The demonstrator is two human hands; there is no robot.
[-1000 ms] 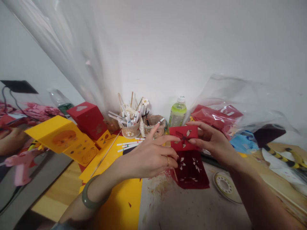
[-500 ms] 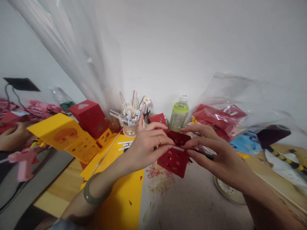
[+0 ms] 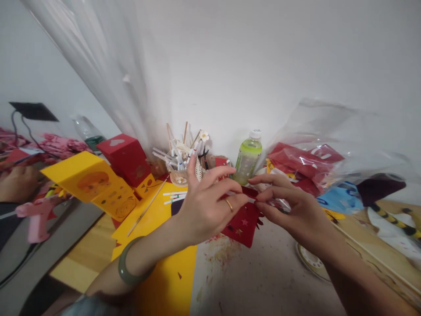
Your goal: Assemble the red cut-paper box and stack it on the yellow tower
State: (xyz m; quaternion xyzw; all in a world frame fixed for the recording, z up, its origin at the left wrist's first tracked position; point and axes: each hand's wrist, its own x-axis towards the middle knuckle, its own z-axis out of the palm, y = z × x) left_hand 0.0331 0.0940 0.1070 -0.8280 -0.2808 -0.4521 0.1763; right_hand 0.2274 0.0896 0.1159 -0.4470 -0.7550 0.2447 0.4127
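Both my hands meet over a red paper card (image 3: 242,226) with small cut-out shapes, stars among them. My left hand (image 3: 207,210), wearing a ring and a green bangle, is closed in a pinch with its index finger raised. A thin white stick-like piece (image 3: 251,200) runs between its fingertips and those of my right hand (image 3: 286,202). The thumb and fingers of my right hand pinch its other end at the card's upper edge. Fingers cover most of this piece, so its exact kind is hidden. Part of the card lies behind my left hand.
Behind stand a basket (image 3: 179,177) of markers and sticks and a green-labelled bottle (image 3: 249,158). Yellow card (image 3: 164,281), a folded yellow box (image 3: 95,180) and a red box (image 3: 123,153) lie left. Another person's hand (image 3: 19,182) is near a pink glue gun (image 3: 37,219).
My left hand has shifted right and turned, covering more of the red card. The dark slim thing under my right hand no longer shows. The view has moved slightly.
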